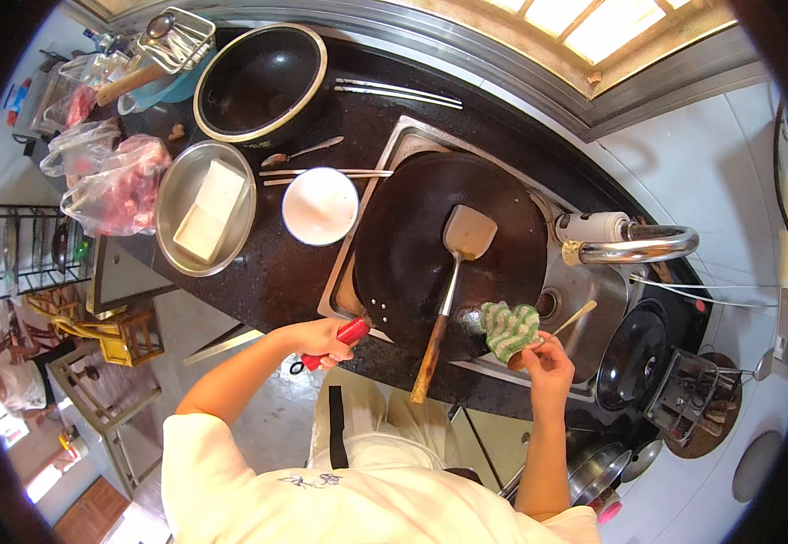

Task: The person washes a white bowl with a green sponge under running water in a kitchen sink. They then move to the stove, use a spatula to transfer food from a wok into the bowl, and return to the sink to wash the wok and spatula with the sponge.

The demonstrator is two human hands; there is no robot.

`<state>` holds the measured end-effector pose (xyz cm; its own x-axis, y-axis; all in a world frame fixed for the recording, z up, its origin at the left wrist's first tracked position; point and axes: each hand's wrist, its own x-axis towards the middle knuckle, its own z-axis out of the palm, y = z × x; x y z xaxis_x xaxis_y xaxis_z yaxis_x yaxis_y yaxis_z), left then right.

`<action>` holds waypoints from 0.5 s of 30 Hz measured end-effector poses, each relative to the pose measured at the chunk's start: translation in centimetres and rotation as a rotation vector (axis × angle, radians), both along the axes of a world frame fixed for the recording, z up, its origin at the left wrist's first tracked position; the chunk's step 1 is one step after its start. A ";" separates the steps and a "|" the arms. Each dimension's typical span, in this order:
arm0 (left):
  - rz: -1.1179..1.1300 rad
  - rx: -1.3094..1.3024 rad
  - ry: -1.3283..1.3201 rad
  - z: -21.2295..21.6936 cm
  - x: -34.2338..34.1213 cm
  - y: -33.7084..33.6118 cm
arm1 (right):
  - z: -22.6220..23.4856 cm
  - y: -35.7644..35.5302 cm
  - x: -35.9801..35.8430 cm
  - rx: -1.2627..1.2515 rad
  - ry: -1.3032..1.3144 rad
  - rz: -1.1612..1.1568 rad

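My left hand (323, 341) is closed around the red handle (352, 331) of a large dark wok (403, 227), which rests over the sink. A spatula (469, 233) with a metal blade and wooden handle lies across the wok. Over the wok's near right rim, my right hand (548, 361) pinches a green-and-white striped scrubbing cloth (510, 328). A thin light-brown handle (578, 314) sticks out beside these fingers; its other end is partly hidden, and I cannot tell whether it is held too.
A curved faucet (639, 249) rises at the sink's right. Left of the wok are a white bowl (321, 207), chopsticks (398, 93), a metal dish (169, 238) holding white blocks, a large dark basin (262, 80) and bagged meat (122, 186). A black lid (632, 358) leans at right.
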<state>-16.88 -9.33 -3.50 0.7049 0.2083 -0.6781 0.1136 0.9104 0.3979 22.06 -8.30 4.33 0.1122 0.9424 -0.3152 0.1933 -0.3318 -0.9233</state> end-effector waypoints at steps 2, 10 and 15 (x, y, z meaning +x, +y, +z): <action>-0.031 0.014 0.026 -0.7 -0.2 0.2 | -0.1 0.1 -0.2 -0.001 0.004 0.010; -0.289 0.813 0.700 0.7 1.5 -0.7 | -1.2 1.4 -1.2 0.034 -0.032 0.087; -0.261 1.254 1.064 0.0 2.3 -2.5 | -2.9 2.5 -2.0 0.036 -0.012 0.090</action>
